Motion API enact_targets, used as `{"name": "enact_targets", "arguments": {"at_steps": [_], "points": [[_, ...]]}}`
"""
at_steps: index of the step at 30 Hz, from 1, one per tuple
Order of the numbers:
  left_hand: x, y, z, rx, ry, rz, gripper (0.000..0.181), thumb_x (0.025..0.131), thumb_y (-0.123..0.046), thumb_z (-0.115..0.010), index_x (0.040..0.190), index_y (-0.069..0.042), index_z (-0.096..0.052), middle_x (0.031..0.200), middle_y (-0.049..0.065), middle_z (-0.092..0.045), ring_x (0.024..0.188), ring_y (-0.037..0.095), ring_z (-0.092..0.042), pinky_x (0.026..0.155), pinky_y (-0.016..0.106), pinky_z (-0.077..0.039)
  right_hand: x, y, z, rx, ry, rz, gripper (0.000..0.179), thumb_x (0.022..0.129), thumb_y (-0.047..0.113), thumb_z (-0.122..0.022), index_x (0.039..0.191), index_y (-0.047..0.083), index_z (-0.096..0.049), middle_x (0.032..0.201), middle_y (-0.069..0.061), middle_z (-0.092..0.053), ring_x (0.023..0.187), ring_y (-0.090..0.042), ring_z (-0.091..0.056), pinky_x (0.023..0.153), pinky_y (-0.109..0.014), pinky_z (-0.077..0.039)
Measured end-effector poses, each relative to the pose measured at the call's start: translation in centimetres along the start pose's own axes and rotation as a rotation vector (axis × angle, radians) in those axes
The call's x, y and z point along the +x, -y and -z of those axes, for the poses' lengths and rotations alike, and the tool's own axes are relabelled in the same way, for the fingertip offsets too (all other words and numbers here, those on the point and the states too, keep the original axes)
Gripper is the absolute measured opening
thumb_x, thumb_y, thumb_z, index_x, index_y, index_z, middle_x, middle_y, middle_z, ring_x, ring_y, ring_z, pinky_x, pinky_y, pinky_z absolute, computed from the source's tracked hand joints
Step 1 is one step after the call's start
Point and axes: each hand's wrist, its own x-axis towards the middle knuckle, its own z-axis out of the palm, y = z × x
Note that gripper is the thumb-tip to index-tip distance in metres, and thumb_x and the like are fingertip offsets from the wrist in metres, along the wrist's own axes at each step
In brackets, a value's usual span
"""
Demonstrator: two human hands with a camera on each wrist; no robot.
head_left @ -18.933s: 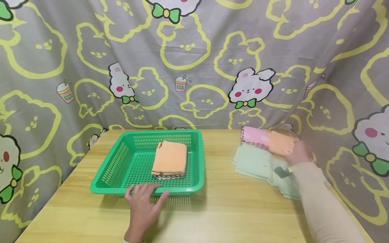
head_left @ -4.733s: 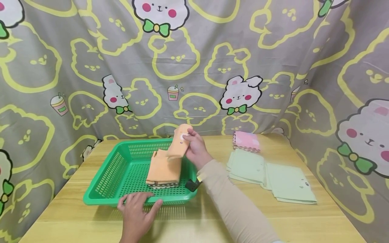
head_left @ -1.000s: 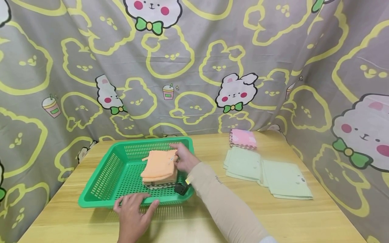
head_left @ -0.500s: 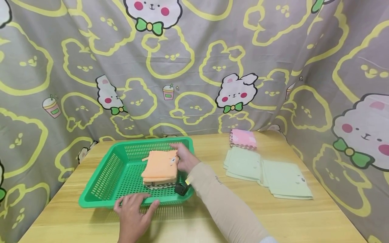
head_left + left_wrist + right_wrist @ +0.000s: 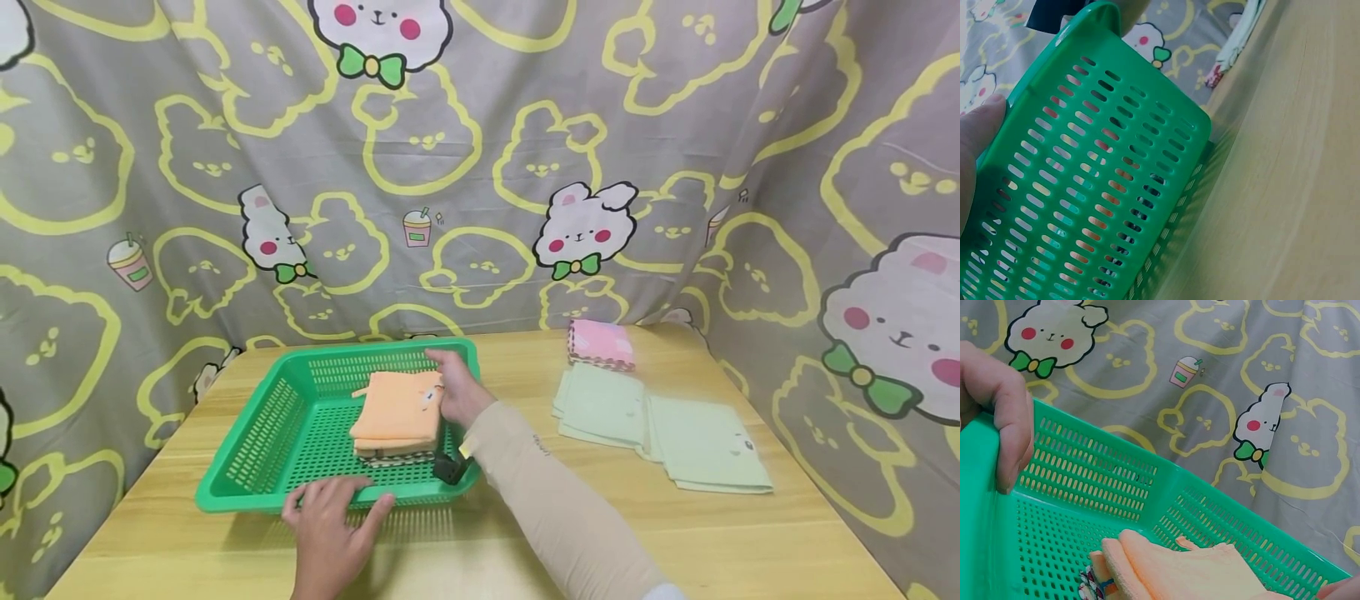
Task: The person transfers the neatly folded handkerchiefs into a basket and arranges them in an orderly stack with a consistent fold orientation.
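Observation:
My left hand [image 5: 330,525] grips the near rim of a green plastic basket [image 5: 247,450], fingers over the edge and thumb [image 5: 985,128] along the outside. Inside, toward the basket's right side, lies a stack of folded towels. An orange towel [image 5: 397,408] with a small embroidered face tops it, above another orange one and a checked-edged one at the bottom. My right hand [image 5: 461,392] is beside the top towel's right edge, index finger stretched toward the far rim; its lower fingers are hidden. The right wrist view shows the orange towel [image 5: 1191,569] lying on the stack.
On the wooden table [image 5: 525,517], right of the basket, lie two pale green folded towel piles [image 5: 600,404], side by side, with a pink folded towel [image 5: 603,342] behind them. A patterned curtain [image 5: 465,283] hangs behind the table and along its right side.
An orange towel from beside the pink one now lies on top of the basket's stack. In the last second my right hand has eased slightly right, off that towel. My left hand keeps its grip.

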Motion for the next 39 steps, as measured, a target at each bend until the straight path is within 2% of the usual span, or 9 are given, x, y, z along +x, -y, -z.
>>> {"name": "enact_targets", "arguments": {"at_steps": [7,14,19,23,27,29,34,39], "points": [[0.0,0.0,0.0,-0.002,-0.007,-0.010,0.041,0.084,-0.049,-0.070,0.084,-0.009,-0.067,0.084,0.009,-0.068,0.084,0.029,-0.053,0.088,0.065,-0.016,0.0,0.0,0.0,-0.014,0.013,0.020,0.081,0.094,0.027,-0.055,0.152,-0.001,-0.007,0.156,-0.028,0.000,0.138,-0.042,-0.022,0.110,-0.049,-0.026],[-0.1,0.0,0.1,0.003,-0.004,-0.003,0.039,0.084,-0.048,-0.071,0.084,-0.009,-0.067,0.084,0.008,-0.068,0.084,0.029,-0.053,0.088,0.065,-0.016,-0.2,0.1,0.0,-0.033,-0.001,0.042,0.076,0.095,0.024,-0.054,0.153,0.001,-0.009,0.157,-0.027,0.005,0.144,-0.042,0.001,0.114,-0.050,-0.008],[0.0,0.0,0.1,0.001,-0.002,0.000,0.038,0.084,-0.048,-0.071,0.084,-0.010,-0.067,0.083,0.008,-0.068,0.084,0.029,-0.053,0.089,0.065,-0.016,-0.3,0.1,0.0,-0.034,0.000,0.059,0.077,0.095,0.021,-0.053,0.153,0.001,-0.006,0.158,-0.023,0.009,0.145,-0.040,0.003,0.115,-0.048,-0.004],[0.0,-0.1,0.1,-0.003,-0.004,0.001,0.038,0.084,-0.048,-0.071,0.083,-0.010,-0.067,0.083,0.008,-0.068,0.084,0.029,-0.053,0.088,0.066,-0.016,-0.3,0.0,0.2,-0.013,0.050,0.074,0.070,0.098,0.018,-0.049,0.153,0.000,-0.010,0.159,-0.019,0.011,0.145,-0.039,0.008,0.115,-0.047,0.001],[0.0,0.0,0.1,-0.003,-0.008,-0.002,0.038,0.084,-0.048,-0.071,0.083,-0.010,-0.067,0.083,0.008,-0.068,0.084,0.029,-0.053,0.088,0.066,-0.016,-0.3,0.0,0.6,0.022,0.127,0.075,0.059,0.101,0.016,-0.042,0.152,-0.002,-0.016,0.160,-0.019,0.003,0.145,-0.039,0.001,0.115,-0.047,-0.003],[0.0,0.0,0.0,0.001,-0.008,-0.005,0.038,0.083,-0.048,-0.071,0.084,-0.010,-0.067,0.083,0.008,-0.068,0.084,0.029,-0.053,0.088,0.066,-0.016,-0.2,0.2,0.8,0.043,0.155,0.080,0.058,0.103,0.015,-0.039,0.151,-0.003,-0.015,0.160,-0.021,-0.002,0.145,-0.038,-0.004,0.115,-0.046,-0.008],[-0.1,0.2,-0.1,0.006,0.000,-0.003,0.036,0.081,-0.045,-0.073,0.084,-0.010,-0.067,0.084,0.008,-0.068,0.084,0.028,-0.053,0.088,0.065,-0.016,-0.1,1.3,1.7,0.107,0.203,0.091,0.055,0.104,0.016,-0.037,0.151,-0.005,-0.015,0.157,-0.024,-0.015,0.143,-0.038,-0.019,0.114,-0.043,-0.020],[-0.2,0.2,-0.1,0.006,0.003,0.000,0.035,0.080,-0.043,-0.075,0.085,-0.009,-0.067,0.084,0.007,-0.068,0.085,0.028,-0.053,0.089,0.065,-0.016,-0.2,2.9,3.2,0.135,0.231,0.111,0.053,0.105,0.016,-0.035,0.151,-0.002,-0.018,0.154,-0.025,-0.023,0.139,-0.038,-0.029,0.112,-0.042,-0.025]]}}
